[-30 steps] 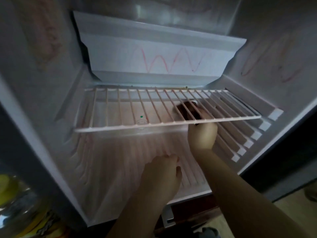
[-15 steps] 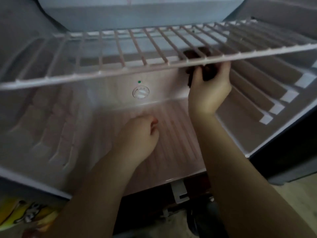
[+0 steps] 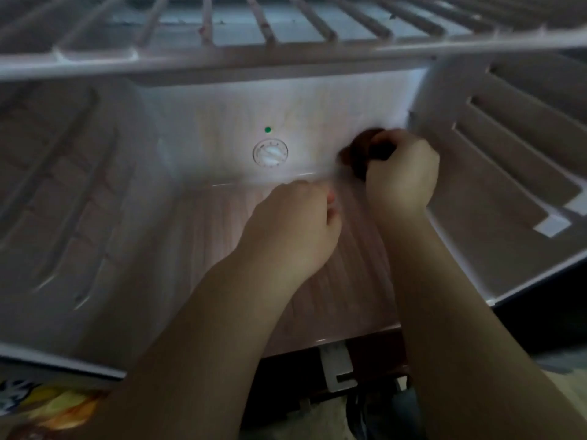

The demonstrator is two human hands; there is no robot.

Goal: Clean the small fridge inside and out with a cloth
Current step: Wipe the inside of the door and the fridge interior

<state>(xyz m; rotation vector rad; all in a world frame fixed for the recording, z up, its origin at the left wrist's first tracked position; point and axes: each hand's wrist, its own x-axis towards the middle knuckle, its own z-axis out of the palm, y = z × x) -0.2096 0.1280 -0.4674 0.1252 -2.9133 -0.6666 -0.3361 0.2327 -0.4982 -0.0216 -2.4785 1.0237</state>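
Nearest you, your left hand (image 3: 295, 230) rested on the fridge floor (image 3: 219, 227), fingers curled under and holding nothing that showed. Just beyond it, to its right, your right hand (image 3: 400, 176) had its fingers clamped round the dark cloth (image 3: 359, 150). The cloth bulged out past the knuckles to the left and sat against the back wall (image 3: 317, 103), low near the right corner. The wall ran leftward from the cloth to the dial (image 3: 270, 153), so I judge the next stroke would go that way.
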